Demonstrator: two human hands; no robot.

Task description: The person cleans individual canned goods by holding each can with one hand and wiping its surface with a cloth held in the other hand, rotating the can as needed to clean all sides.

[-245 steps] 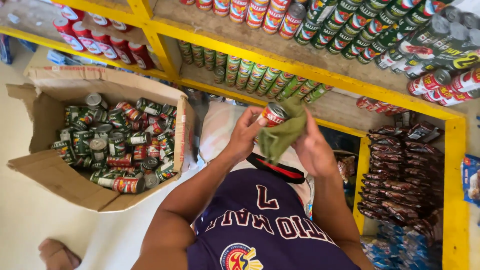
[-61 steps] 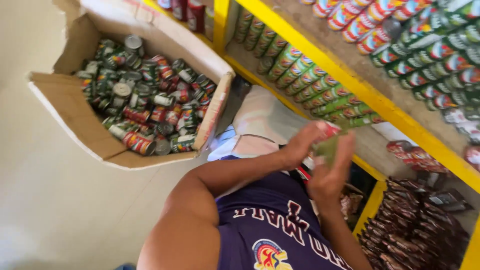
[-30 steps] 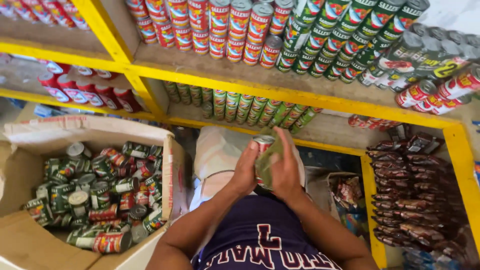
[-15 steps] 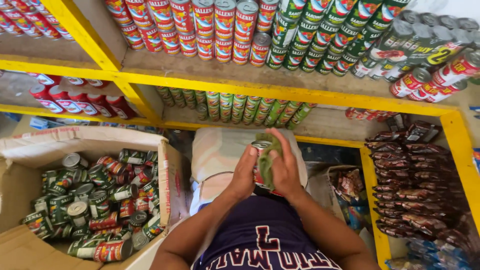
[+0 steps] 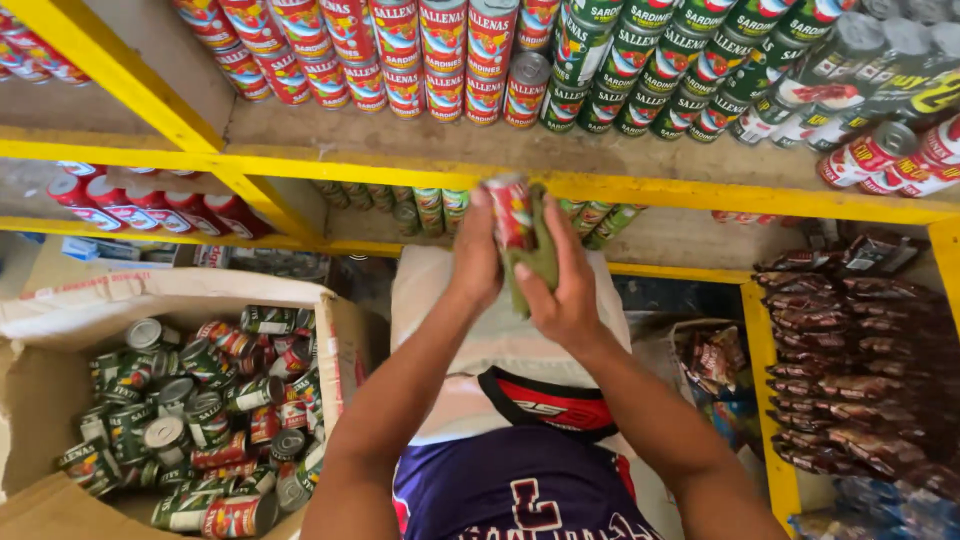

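In front of me stands a yellow shelf frame (image 5: 600, 188). On its upper board I see rows of red tins (image 5: 420, 55) on the left and green tins (image 5: 650, 70) on the right, all upright and packed close together. Further right some tins lie on their sides (image 5: 880, 150). The lower board holds more green tins (image 5: 430, 205) partly hidden behind my hands, and red-capped bottles (image 5: 140, 205) at the left. Below left is an open cardboard box (image 5: 60, 300) full of loose tins (image 5: 210, 400) lying in many directions. A white sack (image 5: 500, 340) rests under my arms, and dark snack packets (image 5: 860, 370) hang at the right side.

My left hand (image 5: 478, 262) is closed around a red tin (image 5: 510, 210), which I hold up just at the level of the yellow front edge of the shelf, between the two boards. My right hand (image 5: 565, 285) presses a green cloth (image 5: 540, 250) against the tin's side, with the fingers curled over it. The tin stands almost upright, its long axis running up and down and leaning slightly left; one end faces up toward the upper board. The lower end is covered by my hands and the cloth, so I cannot see it.
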